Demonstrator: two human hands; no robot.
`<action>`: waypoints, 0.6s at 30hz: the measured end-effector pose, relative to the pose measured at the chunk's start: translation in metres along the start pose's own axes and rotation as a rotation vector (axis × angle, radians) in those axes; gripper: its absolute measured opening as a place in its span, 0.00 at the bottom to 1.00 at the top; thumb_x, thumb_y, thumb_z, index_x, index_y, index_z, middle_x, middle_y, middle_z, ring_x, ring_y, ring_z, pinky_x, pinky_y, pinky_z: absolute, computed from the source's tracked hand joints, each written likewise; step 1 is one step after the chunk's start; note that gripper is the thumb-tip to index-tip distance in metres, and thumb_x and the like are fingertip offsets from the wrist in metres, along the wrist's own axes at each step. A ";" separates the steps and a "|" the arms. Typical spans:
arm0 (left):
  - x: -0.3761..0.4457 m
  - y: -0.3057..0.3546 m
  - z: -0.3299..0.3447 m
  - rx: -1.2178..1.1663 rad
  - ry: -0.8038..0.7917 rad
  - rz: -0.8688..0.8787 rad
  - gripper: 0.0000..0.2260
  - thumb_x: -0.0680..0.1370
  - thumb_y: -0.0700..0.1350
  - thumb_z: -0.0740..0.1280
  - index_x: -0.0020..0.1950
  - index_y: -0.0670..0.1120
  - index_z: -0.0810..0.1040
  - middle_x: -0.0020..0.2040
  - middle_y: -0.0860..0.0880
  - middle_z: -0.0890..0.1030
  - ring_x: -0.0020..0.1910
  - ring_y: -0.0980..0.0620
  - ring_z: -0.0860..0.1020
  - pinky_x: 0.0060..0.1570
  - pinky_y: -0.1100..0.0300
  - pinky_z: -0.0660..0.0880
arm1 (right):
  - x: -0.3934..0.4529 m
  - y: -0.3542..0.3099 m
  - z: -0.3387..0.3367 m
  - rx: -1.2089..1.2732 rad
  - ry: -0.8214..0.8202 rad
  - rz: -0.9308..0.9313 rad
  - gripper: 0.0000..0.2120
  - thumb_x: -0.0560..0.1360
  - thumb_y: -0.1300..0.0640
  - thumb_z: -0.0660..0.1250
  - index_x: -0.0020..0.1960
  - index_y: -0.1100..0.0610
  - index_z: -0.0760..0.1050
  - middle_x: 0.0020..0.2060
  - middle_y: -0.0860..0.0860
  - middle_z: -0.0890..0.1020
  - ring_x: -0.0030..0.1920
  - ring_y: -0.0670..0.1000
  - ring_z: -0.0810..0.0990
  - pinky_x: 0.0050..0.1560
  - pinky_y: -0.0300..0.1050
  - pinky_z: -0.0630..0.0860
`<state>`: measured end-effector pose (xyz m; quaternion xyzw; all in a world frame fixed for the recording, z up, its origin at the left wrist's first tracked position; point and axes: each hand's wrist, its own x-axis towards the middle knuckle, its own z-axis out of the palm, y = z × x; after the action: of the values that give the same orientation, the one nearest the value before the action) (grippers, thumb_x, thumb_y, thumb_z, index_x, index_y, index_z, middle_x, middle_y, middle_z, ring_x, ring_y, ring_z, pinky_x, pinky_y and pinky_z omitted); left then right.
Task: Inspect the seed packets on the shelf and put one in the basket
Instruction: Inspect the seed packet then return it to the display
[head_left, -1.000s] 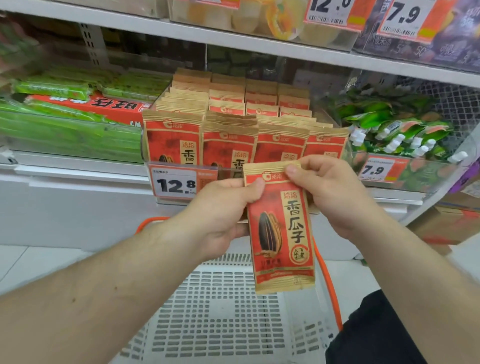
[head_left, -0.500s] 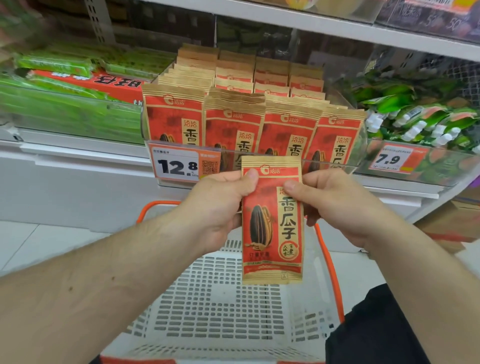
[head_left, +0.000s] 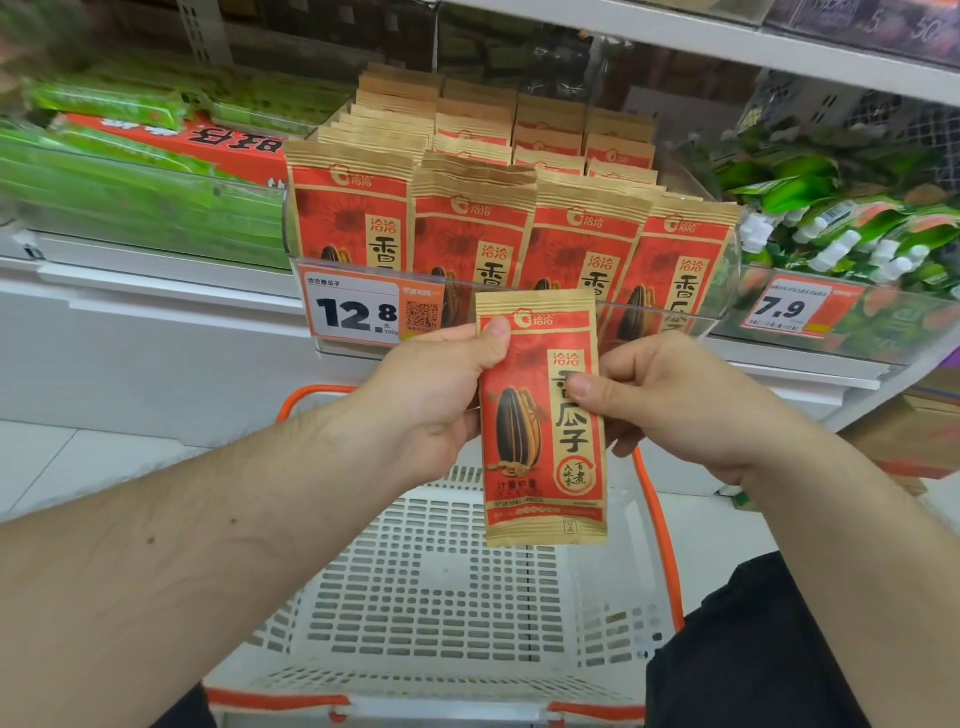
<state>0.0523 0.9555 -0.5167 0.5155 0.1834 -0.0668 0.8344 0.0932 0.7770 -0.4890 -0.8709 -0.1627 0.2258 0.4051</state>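
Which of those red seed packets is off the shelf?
The seed packet held upright in both hands over the basket; the other packets stand in the shelf tray.

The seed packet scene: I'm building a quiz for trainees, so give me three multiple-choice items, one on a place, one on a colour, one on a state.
1. Where is the held seed packet?
A. above the basket
B. lying in the basket
C. on the shelf

2. What colour is the basket handle?
A. blue
B. orange
C. green

3. How is the packet held?
A. left hand only
B. right hand only
C. both hands

Answers:
1 A, it hangs upright over the white grid.
2 B, an orange handle arcs behind the packet.
3 C, the left hand pinches its top corner and the right hand its right edge.
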 end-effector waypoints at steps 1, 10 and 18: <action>0.000 0.000 0.000 0.000 0.003 -0.003 0.10 0.82 0.46 0.65 0.58 0.43 0.82 0.48 0.44 0.87 0.40 0.49 0.85 0.37 0.58 0.82 | 0.000 0.000 0.000 -0.006 -0.007 0.000 0.17 0.77 0.49 0.67 0.45 0.63 0.83 0.38 0.53 0.87 0.36 0.48 0.84 0.43 0.51 0.80; -0.002 0.003 -0.001 -0.037 0.028 -0.024 0.10 0.83 0.46 0.63 0.57 0.44 0.82 0.46 0.45 0.87 0.36 0.51 0.85 0.30 0.62 0.78 | -0.001 0.001 0.000 -0.006 -0.126 0.029 0.27 0.68 0.43 0.67 0.53 0.66 0.80 0.40 0.52 0.88 0.38 0.48 0.86 0.41 0.44 0.81; -0.002 0.005 -0.003 -0.060 0.069 -0.054 0.11 0.83 0.47 0.63 0.58 0.44 0.81 0.45 0.46 0.87 0.36 0.51 0.85 0.28 0.61 0.78 | -0.003 0.002 -0.002 -0.008 -0.218 0.011 0.26 0.65 0.45 0.70 0.58 0.58 0.78 0.43 0.54 0.88 0.44 0.55 0.86 0.42 0.46 0.81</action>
<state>0.0518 0.9601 -0.5126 0.4872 0.2277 -0.0659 0.8405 0.0914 0.7731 -0.4889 -0.8436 -0.2018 0.3207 0.3805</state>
